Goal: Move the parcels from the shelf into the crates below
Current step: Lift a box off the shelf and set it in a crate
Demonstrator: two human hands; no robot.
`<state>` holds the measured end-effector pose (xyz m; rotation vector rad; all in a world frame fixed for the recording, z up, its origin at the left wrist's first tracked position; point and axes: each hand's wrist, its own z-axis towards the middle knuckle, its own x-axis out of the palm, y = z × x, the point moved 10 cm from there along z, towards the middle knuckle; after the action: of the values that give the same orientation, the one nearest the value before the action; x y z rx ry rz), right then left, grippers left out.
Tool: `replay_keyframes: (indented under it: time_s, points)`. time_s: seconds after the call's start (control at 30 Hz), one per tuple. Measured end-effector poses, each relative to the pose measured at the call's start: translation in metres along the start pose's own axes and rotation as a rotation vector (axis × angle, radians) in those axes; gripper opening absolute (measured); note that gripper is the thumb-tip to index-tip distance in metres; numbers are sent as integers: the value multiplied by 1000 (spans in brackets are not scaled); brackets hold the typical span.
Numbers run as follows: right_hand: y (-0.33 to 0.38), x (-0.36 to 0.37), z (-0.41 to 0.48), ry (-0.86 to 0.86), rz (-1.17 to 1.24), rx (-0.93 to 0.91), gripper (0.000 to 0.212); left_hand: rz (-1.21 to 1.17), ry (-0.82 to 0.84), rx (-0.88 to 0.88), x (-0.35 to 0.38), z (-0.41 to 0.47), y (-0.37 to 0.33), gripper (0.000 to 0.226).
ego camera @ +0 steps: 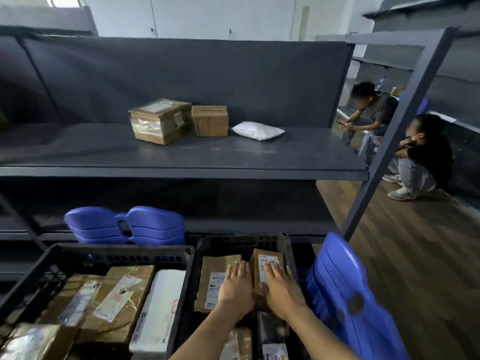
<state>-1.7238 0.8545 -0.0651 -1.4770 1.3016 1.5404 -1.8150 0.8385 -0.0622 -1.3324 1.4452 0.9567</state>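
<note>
Three parcels lie on the grey shelf (181, 162): a taped brown box (159, 120), a smaller brown box (210, 120) and a white padded bag (257, 130). Below stand two black crates. In the right crate (241, 242), my left hand (235, 288) and my right hand (280, 287) hold a small labelled brown box (267, 255) between them, fingers stretched flat. My right palm covers its top, and my left hand lies along its left side, over a flat brown parcel (215, 268). The left crate (117, 252) holds several brown and white parcels.
Blue plastic stools are stacked on the low shelf (124, 226) and beside the right crate (345, 289). A slanted grey shelf post (397, 131) stands at right. Beyond it two people (420, 152) sit low on the wooden floor (405, 255).
</note>
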Motion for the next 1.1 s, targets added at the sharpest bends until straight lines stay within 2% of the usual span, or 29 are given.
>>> replay_keyframes:
  time_s: [0.27,0.6,0.7,0.9,1.1]
  points:
    - [63,-93,21,-130,122,-71,58,35,-107,-123,-75,-24,76,68]
    - [190,-147,79,-239,148,-179,56,-138,-337,-206,-158,-37,225,67]
    - [232,-156,105,-292,112,-158,56,-163,-374,-172,-183,-37,278,67]
    - [304,-182,154,-364,190,-44,57,-161,-411,-102,-227,-41,378,68]
    - [338,-206,185,-390,249,51,58,-239,-435,-75,-259,-33,435,64]
